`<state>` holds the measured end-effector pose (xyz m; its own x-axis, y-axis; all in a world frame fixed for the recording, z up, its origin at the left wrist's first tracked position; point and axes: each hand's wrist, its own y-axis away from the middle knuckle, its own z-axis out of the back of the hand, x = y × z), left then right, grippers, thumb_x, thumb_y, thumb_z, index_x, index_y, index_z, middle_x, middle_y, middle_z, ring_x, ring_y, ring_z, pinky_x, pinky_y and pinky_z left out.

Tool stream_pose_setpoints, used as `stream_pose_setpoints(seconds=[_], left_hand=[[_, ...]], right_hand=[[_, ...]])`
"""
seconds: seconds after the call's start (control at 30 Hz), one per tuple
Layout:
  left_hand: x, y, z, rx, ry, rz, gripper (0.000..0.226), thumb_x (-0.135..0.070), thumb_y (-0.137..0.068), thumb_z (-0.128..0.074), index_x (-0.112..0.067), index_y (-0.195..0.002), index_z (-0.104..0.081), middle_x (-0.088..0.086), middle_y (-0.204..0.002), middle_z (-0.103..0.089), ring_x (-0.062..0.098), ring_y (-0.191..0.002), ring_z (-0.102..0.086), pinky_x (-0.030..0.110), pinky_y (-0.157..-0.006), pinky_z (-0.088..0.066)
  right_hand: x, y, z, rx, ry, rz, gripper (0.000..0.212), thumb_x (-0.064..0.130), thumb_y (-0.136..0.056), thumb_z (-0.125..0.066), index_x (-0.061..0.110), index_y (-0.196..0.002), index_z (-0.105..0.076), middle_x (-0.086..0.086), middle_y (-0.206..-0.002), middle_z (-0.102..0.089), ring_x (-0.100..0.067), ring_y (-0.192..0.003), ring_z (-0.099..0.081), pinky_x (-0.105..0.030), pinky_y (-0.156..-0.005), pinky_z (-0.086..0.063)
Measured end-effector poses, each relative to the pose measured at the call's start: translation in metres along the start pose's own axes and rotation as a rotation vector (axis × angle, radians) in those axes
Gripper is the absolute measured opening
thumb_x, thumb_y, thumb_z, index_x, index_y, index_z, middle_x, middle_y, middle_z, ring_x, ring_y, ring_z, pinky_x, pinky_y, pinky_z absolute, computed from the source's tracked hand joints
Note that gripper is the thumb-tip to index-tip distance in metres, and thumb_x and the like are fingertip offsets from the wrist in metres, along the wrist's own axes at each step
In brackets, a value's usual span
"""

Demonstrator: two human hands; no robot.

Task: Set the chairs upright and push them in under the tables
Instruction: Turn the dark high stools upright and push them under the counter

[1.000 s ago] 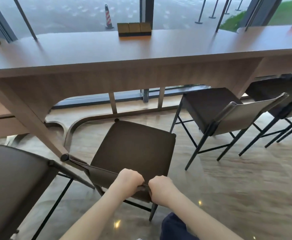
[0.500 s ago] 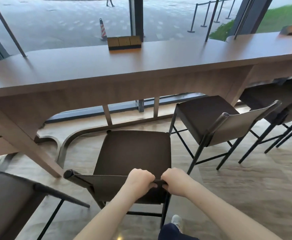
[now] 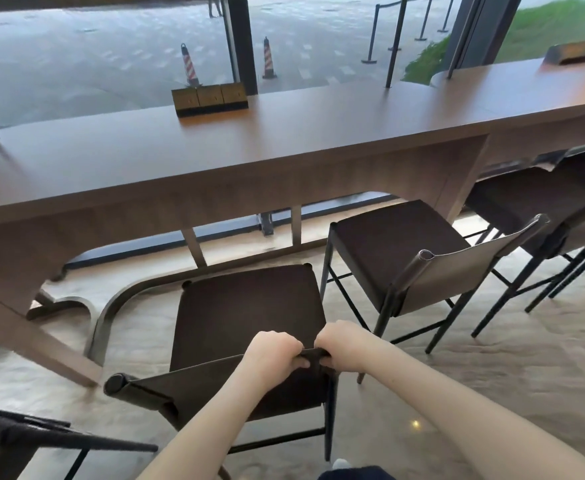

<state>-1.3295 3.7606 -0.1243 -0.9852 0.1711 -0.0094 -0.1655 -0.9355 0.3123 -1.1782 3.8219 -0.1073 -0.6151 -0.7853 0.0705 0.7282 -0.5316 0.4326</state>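
A dark brown chair (image 3: 246, 306) with a thin black metal frame stands upright in front of me, its seat facing the long wooden table (image 3: 284, 140). The chair's front edge lies just short of the table's apron. My left hand (image 3: 272, 353) and my right hand (image 3: 344, 344) sit side by side, both gripping the top edge of the chair's backrest near its right end. Their fingertips are hidden behind the backrest.
A second chair (image 3: 398, 251) stands to the right, partly under the table, with a third chair (image 3: 540, 206) beyond it. Part of another chair (image 3: 14, 441) shows at lower left. A small wooden box (image 3: 209, 98) sits on the tabletop. The table's angled leg (image 3: 24, 327) and curved metal footrest (image 3: 117, 306) lie ahead left.
The chair has turned to square up with the table and moved forward toward it. Both hands kept their grip on the backrest, and my view has risen and shifted left.
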Motion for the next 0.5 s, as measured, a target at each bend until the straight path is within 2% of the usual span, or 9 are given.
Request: stream_pose_setpoints(seconds=[0.2, 0.37, 0.5], left_hand=[[0.008, -0.026, 0.02, -0.032, 0.0, 0.101, 0.036, -0.052, -0.096, -0.044, -0.025, -0.106, -0.065, -0.004, -0.097, -0.067, 0.021, -0.088, -0.064, 0.028, -0.068, -0.04], [0.012, -0.049, 0.032, -0.047, 0.015, 0.166, 0.036, -0.053, -0.096, -0.044, -0.025, -0.104, -0.065, -0.006, -0.09, -0.066, 0.019, -0.081, -0.064, 0.028, -0.065, -0.043], [0.011, -0.063, 0.042, -0.052, 0.011, 0.192, 0.035, -0.051, -0.097, -0.044, -0.024, -0.105, -0.064, -0.008, -0.08, -0.057, 0.015, -0.073, -0.059, 0.025, -0.06, -0.036]], right_hand=[[-0.031, -0.026, 0.025, -0.017, 0.008, 0.071, 0.019, 0.023, -0.092, -0.055, 0.011, -0.098, -0.068, -0.008, -0.092, -0.066, -0.027, -0.077, -0.059, -0.031, -0.062, -0.042], [-0.054, -0.046, 0.044, -0.023, 0.017, 0.127, 0.018, 0.022, -0.092, -0.056, 0.013, -0.099, -0.069, -0.003, -0.082, -0.061, -0.021, -0.072, -0.055, -0.026, -0.056, -0.037], [-0.07, -0.057, 0.055, -0.013, 0.007, 0.153, 0.018, 0.022, -0.093, -0.057, 0.013, -0.101, -0.069, 0.001, -0.079, -0.058, -0.017, -0.071, -0.056, -0.025, -0.059, -0.041]])
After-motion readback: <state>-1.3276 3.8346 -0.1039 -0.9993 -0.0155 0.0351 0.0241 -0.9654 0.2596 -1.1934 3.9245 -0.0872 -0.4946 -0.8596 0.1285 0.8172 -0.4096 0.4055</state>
